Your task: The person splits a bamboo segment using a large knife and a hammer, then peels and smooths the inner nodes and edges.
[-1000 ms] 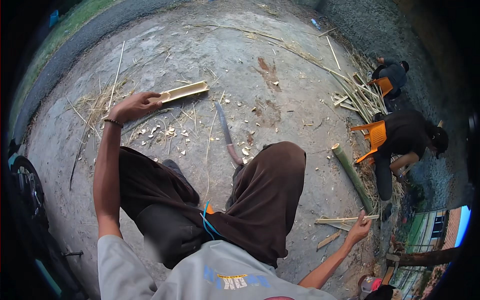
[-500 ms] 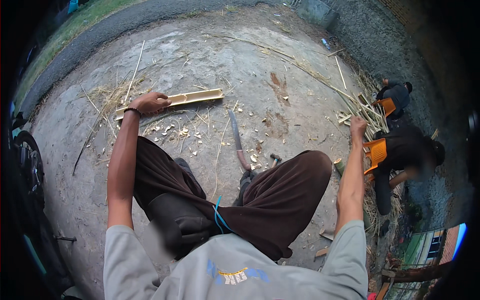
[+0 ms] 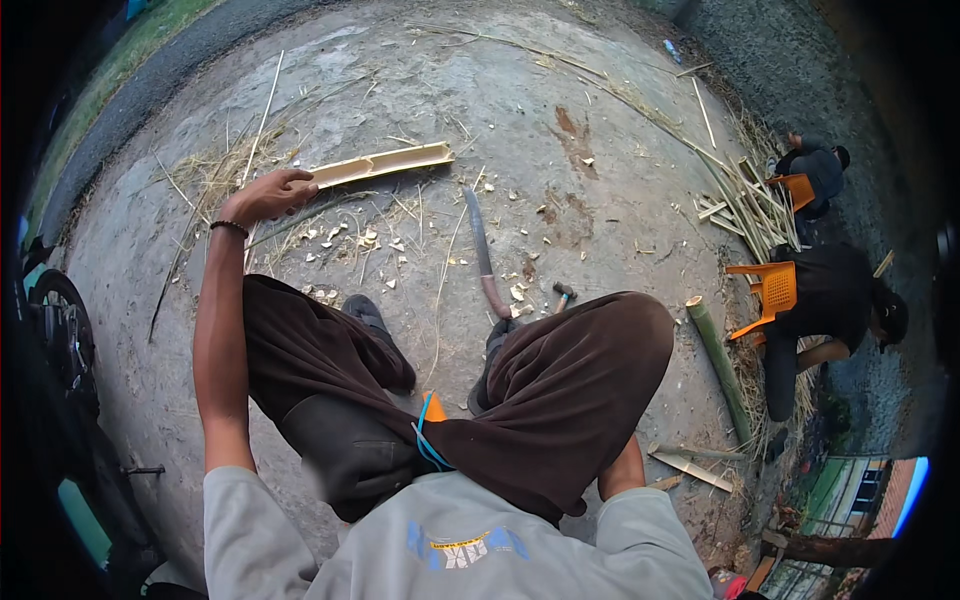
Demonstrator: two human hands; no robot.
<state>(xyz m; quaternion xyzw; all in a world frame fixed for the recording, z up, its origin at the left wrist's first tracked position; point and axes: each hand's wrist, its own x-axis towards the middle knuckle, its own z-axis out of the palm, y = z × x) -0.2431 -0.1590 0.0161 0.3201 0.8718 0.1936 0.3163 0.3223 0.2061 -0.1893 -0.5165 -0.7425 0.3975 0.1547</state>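
My left hand [image 3: 272, 196], with a beaded bracelet on the wrist, hangs out past my left knee with its fingers apart and slightly bent. It covers the near end of a split bamboo half [image 3: 385, 165], which lies hollow side up on the ground; whether the fingertips touch it I cannot tell. Only a bit of my right forearm [image 3: 624, 470] shows; the hand is hidden behind my right thigh. Between my feet and the bamboo lies a machete [image 3: 478, 235] with a dark blade and brown handle. A small hammer [image 3: 564, 295] sits beside my right knee.
Pale wood chips [image 3: 368, 240] and straw litter the concrete. At right are a green bamboo pole [image 3: 718, 365], a pile of bamboo strips [image 3: 750, 205] and two people beside orange chairs [image 3: 775, 290]. A motorbike wheel [image 3: 62, 330] stands at far left.
My right hand has dropped from its raised place at the right to behind my thigh. My left hand has slid toward the bamboo's near end. The view has shifted slightly.
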